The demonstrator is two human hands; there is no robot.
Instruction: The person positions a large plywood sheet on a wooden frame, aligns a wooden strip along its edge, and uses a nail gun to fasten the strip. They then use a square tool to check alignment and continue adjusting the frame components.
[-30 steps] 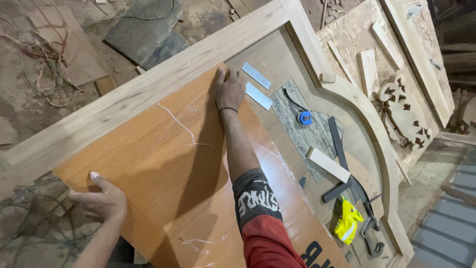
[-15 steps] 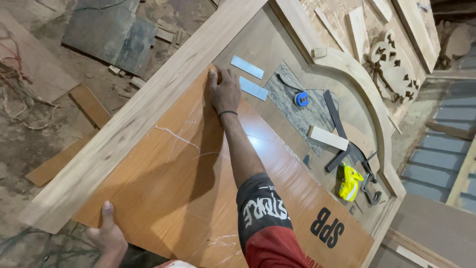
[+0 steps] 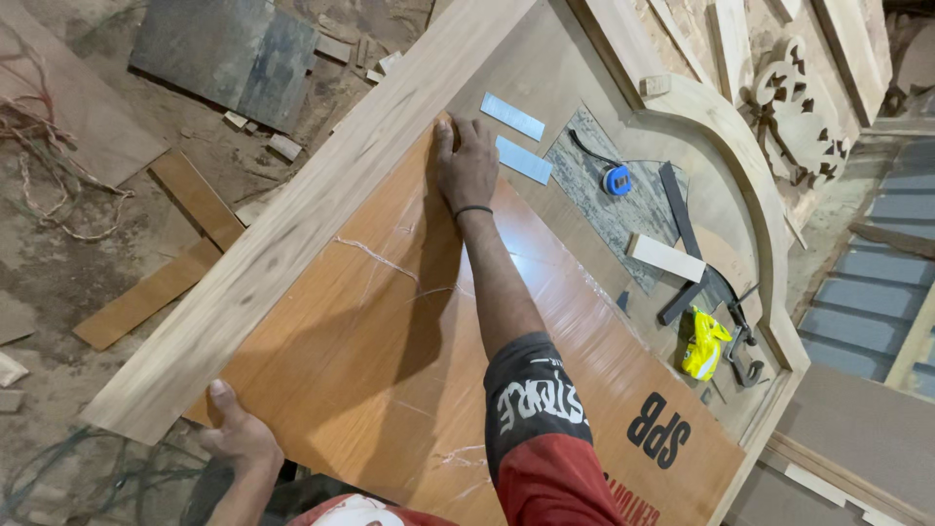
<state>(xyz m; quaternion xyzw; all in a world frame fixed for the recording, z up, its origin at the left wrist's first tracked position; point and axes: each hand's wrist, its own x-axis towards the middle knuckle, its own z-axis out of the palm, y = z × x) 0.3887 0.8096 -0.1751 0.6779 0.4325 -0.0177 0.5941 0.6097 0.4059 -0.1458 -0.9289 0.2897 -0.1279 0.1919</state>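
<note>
Left hand (image 3: 239, 438) slid nearer the plank; right hand (image 3: 467, 166) fingers spread flat on glossy orange laminate sheet (image 3: 390, 341)

A large orange laminate sheet (image 3: 390, 331) lies flat inside a wooden door frame, its glossy face streaked with glare and a few pale scratch marks. Its long upper edge sits tight against the frame's pale wooden rail (image 3: 321, 205), which runs diagonally from lower left to upper right. Dark printed lettering shows near the sheet's lower right end. The right hand (image 3: 467, 166) presses flat on the far corner; the left hand (image 3: 239, 438) grips the near corner.
</note>
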